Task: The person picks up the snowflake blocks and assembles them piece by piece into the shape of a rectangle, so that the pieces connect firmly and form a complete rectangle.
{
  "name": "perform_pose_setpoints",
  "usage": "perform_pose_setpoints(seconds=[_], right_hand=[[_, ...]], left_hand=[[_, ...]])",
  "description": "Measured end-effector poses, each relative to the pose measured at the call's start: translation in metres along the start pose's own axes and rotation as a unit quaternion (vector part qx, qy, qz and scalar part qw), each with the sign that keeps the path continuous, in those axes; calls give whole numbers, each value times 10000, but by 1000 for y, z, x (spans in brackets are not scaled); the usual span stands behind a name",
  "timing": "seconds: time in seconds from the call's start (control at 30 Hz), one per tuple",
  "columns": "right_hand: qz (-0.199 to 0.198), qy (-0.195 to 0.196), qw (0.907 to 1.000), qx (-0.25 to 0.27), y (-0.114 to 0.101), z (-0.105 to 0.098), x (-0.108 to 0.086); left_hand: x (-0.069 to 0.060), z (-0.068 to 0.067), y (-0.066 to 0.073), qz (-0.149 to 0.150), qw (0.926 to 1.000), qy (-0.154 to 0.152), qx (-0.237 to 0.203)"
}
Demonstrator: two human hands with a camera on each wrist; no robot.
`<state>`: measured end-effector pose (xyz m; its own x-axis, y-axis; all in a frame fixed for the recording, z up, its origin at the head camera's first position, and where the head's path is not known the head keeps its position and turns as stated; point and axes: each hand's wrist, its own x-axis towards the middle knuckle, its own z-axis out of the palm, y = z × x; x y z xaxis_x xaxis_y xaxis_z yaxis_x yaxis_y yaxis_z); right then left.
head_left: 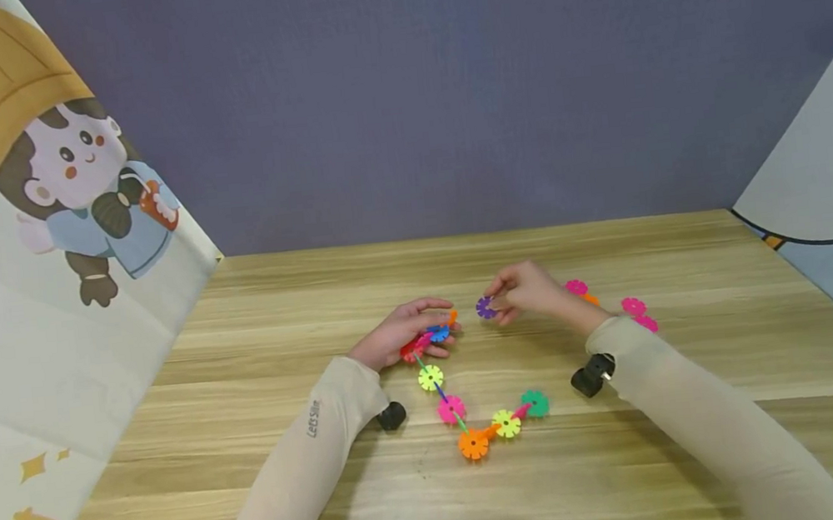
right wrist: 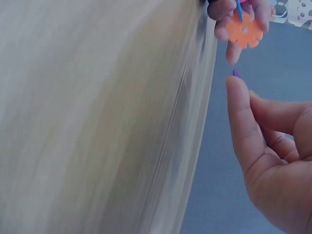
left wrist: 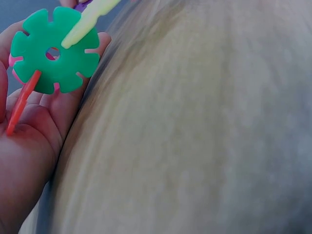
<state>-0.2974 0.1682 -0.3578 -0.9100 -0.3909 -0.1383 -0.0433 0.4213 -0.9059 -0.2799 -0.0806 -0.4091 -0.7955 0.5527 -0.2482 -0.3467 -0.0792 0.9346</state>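
Observation:
My left hand [head_left: 398, 333] holds the upper end of a chain of slotted plastic flower discs, with a blue disc [head_left: 439, 334] and an orange disc [head_left: 454, 317] at its fingers. From there the chain runs down through a yellow disc [head_left: 430, 378], a pink disc [head_left: 451, 410] and a lower orange disc [head_left: 474, 447] to a green disc [head_left: 538, 404]. Between thumb and fingertips, my right hand [head_left: 532, 291] pinches a loose purple disc [head_left: 483, 308], a small gap away from the chain's upper end. In the right wrist view the fingers mostly hide that purple disc.
Beyond the right forearm, a few loose pink discs [head_left: 633, 306] and an orange piece [head_left: 591, 299] lie on the wooden table [head_left: 263, 308]. A dark upright panel [head_left: 447, 106] borders the table's far edge. Each wrist wears a black camera.

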Motion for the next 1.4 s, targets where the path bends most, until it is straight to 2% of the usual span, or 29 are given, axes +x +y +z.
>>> perform_pose_setpoints(seconds=[0.5,0.97,1.4], right_hand=[[155,-162,9964,822,-4,17,12],[167,-334,9964,758,-5,24,17],[388,-383,9953,796,-7,32,16]], left_hand=[[0,-2,3,-55,10000,-20,-18],[3,-6,1,-11,9998,-195,4],[2,-9,0,142,9994,-283,138]])
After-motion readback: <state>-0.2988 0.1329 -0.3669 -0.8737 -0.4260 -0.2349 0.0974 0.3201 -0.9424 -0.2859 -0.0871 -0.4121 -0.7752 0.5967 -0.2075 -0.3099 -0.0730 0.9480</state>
